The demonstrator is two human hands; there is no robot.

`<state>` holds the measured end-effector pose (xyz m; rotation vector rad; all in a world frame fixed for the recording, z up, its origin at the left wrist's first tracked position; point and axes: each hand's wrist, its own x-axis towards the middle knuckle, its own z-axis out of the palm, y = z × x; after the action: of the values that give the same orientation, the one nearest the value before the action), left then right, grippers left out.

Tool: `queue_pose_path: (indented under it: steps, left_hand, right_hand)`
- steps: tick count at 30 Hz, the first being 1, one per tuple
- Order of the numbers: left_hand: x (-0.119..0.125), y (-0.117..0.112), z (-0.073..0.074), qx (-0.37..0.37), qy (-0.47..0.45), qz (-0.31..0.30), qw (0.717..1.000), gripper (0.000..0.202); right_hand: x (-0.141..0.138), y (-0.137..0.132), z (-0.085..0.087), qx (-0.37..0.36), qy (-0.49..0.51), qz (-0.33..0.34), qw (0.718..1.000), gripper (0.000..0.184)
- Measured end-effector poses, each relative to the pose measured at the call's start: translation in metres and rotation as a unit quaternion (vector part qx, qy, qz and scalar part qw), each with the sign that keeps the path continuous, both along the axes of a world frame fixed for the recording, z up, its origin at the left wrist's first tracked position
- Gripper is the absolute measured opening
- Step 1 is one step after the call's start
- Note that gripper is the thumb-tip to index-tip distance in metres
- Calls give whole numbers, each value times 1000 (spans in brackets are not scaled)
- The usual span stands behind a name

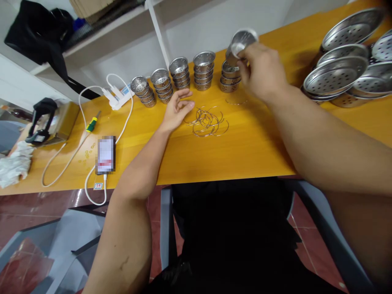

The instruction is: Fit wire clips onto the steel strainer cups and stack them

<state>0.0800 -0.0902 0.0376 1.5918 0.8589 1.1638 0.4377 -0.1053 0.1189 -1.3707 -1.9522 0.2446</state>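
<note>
Cup (pixel 246 37) in R hand (pixel 265 67), tilted above rightmost stack (pixel 230 85)

R fingers closed on cup's near side, hiding part of it; motion blur too. Can't tell if cup touches stack. L hand (pixel 177 109) open, fingers half-curled, just beside wires (pixel 211 134): tangled, can't count. 4 more stacks (pixel 203 75) further L. Pans (pixel 335 77) far R: overlapping, some cut off at edge. Phone (pixel 105 155) scrn pixelated, unreadable.

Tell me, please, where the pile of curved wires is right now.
In the head view, the pile of curved wires lies on the table, just right of the left hand.
</note>
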Motion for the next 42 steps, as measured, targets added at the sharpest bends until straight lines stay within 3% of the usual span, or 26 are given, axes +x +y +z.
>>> queue_pose_path:
  steps: [2,5,10,16,19,23,27,29,33,36,40,42]
  left_hand:
    - [1,0,0,-5,-6,1,1000,94]
    - [3,0,-1,-8,-6,5,1000,94]
    - [1,3,-8,15,6,5,1000,93]
    - [2,-3,-3,25,25,16,999,86]
    - [4,-7,4,0,21,16,1000,81]
    - [5,-5,2,-23,1,17,1000,73]
    - [3,1,-7,-5,3,14,1000,78]
    - [1,3,-10,10,10,15,1000,83]
    - [0,2,-8,12,9,12,1000,88]
    - [1,-1,-3,5,8,14,1000,89]
    - [0,-3,-6,22,28,18,999,92]
    - [-2,1,-11,36,35,14,999,89]
  right_hand:
    - [4,12,-11,-29,-43,7,999,43]
    - [5,23,-21,-16,-86,12,996,29]
    - [-1,17,-8,-26,-110,-36,993,16]
    - [-18,0,11,-74,-131,-63,987,22]
    - [-17,-5,9,-49,-84,-57,994,40]
    - [1,2,-4,-3,9,-126,992,61]
    - [7,22,-28,-164,44,-158,973,92]
    - [2,32,-41,-217,62,-154,962,88]
    - [-9,37,-54,-218,119,-135,959,78]
    - [-12,21,-36,-189,111,-109,970,80]
    - [-9,-28,29,-138,28,-108,984,61]
    - [9,-47,57,-126,-20,-113,985,44]
